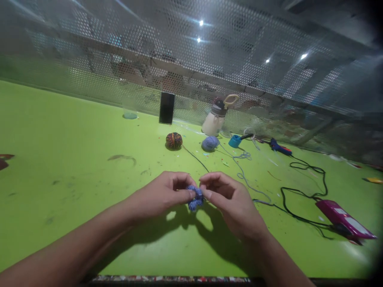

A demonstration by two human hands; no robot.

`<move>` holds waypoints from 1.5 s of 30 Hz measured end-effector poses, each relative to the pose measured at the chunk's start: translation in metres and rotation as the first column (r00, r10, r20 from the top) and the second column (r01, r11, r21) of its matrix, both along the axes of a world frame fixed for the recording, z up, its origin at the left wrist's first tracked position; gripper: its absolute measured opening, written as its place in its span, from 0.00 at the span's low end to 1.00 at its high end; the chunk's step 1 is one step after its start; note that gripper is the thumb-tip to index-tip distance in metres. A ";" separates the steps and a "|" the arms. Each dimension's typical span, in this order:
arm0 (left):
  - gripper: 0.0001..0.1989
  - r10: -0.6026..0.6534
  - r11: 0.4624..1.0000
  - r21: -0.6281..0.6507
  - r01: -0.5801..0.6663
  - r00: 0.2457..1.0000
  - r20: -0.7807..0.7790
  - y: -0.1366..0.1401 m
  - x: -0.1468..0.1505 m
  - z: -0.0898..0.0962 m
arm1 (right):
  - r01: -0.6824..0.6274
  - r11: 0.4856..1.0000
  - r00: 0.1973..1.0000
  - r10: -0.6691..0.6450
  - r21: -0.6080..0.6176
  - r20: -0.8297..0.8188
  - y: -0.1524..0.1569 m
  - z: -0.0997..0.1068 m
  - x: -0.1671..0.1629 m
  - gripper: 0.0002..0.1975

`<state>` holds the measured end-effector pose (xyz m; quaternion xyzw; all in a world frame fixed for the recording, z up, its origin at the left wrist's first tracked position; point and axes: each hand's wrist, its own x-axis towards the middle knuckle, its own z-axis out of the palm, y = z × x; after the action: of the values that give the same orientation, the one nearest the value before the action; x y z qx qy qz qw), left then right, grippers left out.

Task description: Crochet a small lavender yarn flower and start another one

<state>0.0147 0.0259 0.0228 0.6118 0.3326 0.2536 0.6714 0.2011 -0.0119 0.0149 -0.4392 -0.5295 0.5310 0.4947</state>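
Between my hands, just above the table's front part, is a small blue-purple crochet piece [196,202]. My left hand [170,191] pinches its left side between thumb and fingers. On the right edge, my right hand [227,199] closes with thumb and fingertips on the same piece. Whether a hook is in the fingers cannot be made out. Beyond the hands lies a multicoloured yarn ball [174,140], its dark strand running towards my right hand. A blue-purple yarn ball [210,143] sits to its right, with loose yarn trailing across the table.
On the green table [74,159], a phone [166,107] leans against the perforated metal screen [185,63]. A bottle [214,119], a blue tape roll [235,141] and a glue gun [279,147] stand or lie at the back. A magenta power strip [344,219] with black cable lies right.
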 end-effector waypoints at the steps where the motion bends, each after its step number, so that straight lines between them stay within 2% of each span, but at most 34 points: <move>1: 0.08 -0.004 1.000 0.009 0.004 1.000 -0.003 0.000 0.000 0.000 | -0.002 1.000 1.000 0.002 -0.001 0.023 0.000 0.000 0.000 0.08; 9: 0.06 -0.031 0.999 -0.010 0.031 0.999 -0.007 0.000 0.001 0.002 | -0.083 0.994 0.986 0.071 0.075 0.152 0.000 0.003 0.006 0.09; 14: 0.04 -0.148 0.978 -0.116 0.176 0.965 0.217 -0.002 -0.001 -0.003 | -0.092 0.994 0.994 0.088 0.052 0.071 -0.006 0.007 0.004 0.08; 17: 0.04 -0.149 0.957 -0.187 0.222 0.928 0.342 -0.003 -0.001 -0.009 | -0.090 0.995 0.995 0.088 0.042 0.043 -0.008 0.009 0.003 0.08; 21: 0.05 -0.069 0.961 -0.226 0.159 0.930 0.360 -0.002 0.001 -0.015 | -0.014 0.997 0.993 0.005 0.082 0.114 -0.009 0.009 0.002 0.06; 25: 0.06 0.009 0.964 -0.255 0.073 0.953 0.304 0.000 0.004 -0.018 | 0.034 0.979 0.973 -0.079 0.200 0.219 -0.007 0.006 -0.001 0.05; 29: 0.05 0.062 0.959 -0.283 0.025 0.953 0.295 0.001 0.006 -0.020 | 0.006 0.932 0.928 -0.140 0.362 0.346 -0.008 -0.001 -0.002 0.07; 32: 0.04 0.047 0.944 -0.325 0.064 0.945 0.323 0.000 0.006 -0.021 | -0.038 0.896 0.898 -0.163 0.442 0.408 -0.010 -0.004 -0.004 0.09; 37: 0.05 0.017 0.915 -0.375 0.149 0.915 0.403 -0.001 0.005 -0.021 | -0.055 0.889 0.892 -0.161 0.455 0.422 -0.014 -0.004 -0.009 0.10; 45: 0.04 0.096 0.880 -0.468 0.082 0.934 0.344 -0.001 0.006 -0.018 | -0.008 0.931 0.890 -0.161 0.366 0.427 -0.012 -0.001 -0.011 0.06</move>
<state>0.0206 0.0246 0.0045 0.3708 0.2593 0.2736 0.8488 0.1901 -0.0239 0.0139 -0.4733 -0.6992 0.2893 0.4510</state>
